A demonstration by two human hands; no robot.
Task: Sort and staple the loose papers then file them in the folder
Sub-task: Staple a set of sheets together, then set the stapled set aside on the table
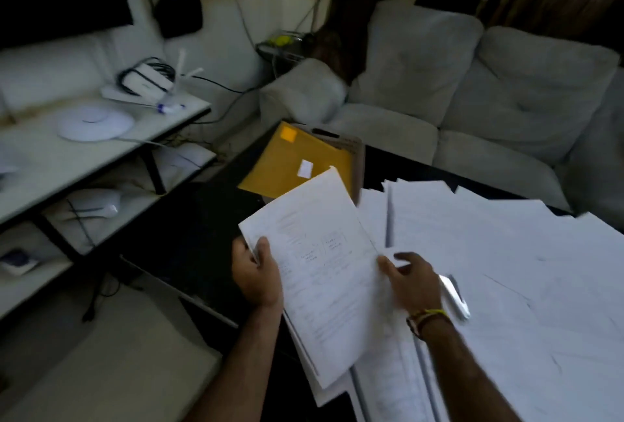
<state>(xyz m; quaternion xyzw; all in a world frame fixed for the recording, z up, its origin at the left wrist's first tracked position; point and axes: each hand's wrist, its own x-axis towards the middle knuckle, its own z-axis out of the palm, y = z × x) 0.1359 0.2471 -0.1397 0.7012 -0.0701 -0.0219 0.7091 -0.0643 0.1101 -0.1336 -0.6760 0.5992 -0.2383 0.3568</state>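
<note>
Head view: left hand (258, 273) pinching sheaf of papers (320, 280) at left edge, over dark table (202, 236) rim; right hand (410, 281) fingers spread, touching sheaf's right edge; yellow folder (297, 161) beyond, loose papers (506, 253) crowding right.

Only one view here, cam's on your head, wide-angle w/ bent edges. It looks forward and steeply down over your forearms at the dark table (189, 239), close enough that the paper sheets (506, 253) fill the lower right. It's turned a bit left, so the white shelf unit (67, 158) runs along the left side and the grey sofa (472, 84) sits top right. Pic's blurry.
</note>
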